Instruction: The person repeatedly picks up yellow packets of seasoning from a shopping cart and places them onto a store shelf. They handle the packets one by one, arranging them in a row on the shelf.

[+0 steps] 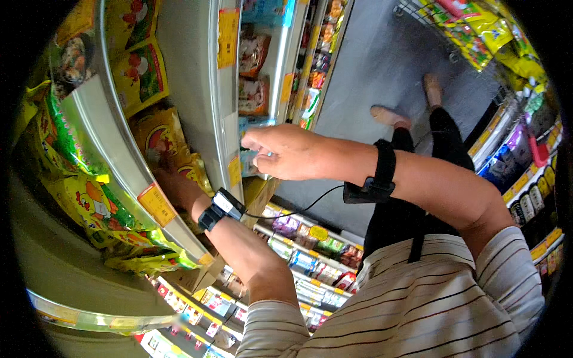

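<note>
On the left, my left hand [172,184] reaches into a shelf beside gold packets [160,138]. Its fingers are in shadow and partly out of sight, so whether they grip a packet is unclear. A dark band with a small device [227,204] wraps that wrist. My right hand [286,150] hovers by the shelf's front edge [219,113], fingers loosely curled with a gap between thumb and forefinger. I see nothing held in it. A spot of blue shows at that gap, too small to identify. Another black strap [385,167] circles my right forearm.
Yellow-green packets [95,206] fill the outer left shelf, with more yellow packets [140,74] higher up. Brown-and-red packets [253,95] lie on a neighbouring shelf. A wire rack [418,18] with yellow bags stands top right, across the grey floor [358,71]. Stocked shelves [322,262] run behind my arms.
</note>
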`<state>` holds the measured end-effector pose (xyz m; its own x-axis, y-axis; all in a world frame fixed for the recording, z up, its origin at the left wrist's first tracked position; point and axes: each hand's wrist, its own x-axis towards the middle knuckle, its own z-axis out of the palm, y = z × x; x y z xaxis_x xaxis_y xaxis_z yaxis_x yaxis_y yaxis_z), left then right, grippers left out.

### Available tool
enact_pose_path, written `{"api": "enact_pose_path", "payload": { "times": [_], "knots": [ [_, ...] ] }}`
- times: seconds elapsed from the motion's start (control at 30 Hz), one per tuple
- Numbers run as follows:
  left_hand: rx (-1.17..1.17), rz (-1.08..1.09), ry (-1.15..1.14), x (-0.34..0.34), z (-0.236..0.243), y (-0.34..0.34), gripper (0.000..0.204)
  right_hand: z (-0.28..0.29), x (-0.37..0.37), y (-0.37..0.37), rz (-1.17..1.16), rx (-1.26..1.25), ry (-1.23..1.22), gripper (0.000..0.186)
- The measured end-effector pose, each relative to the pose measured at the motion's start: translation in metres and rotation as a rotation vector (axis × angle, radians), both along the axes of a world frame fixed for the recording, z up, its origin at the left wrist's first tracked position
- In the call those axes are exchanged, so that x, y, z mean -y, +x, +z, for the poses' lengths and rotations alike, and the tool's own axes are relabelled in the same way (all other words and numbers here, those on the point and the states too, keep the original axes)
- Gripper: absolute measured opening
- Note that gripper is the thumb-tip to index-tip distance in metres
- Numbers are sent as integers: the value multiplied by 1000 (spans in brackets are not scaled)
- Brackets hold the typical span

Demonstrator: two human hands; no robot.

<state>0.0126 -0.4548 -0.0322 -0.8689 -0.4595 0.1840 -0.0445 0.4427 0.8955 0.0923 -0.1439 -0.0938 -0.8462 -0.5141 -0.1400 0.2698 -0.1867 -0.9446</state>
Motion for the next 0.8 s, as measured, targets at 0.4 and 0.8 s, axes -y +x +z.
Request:
{"api": "enact_pose_path", "payload": {
  "times": [0.4,0.8],
  "knots": [
    [366,-95,-38,-233,-2,127,37,58,-246,-2,-479,161,-173,25],
    [489,-372,251,-385,10,142,37,-128,-492,-40,-1217,547,476,29]
  ]
}}
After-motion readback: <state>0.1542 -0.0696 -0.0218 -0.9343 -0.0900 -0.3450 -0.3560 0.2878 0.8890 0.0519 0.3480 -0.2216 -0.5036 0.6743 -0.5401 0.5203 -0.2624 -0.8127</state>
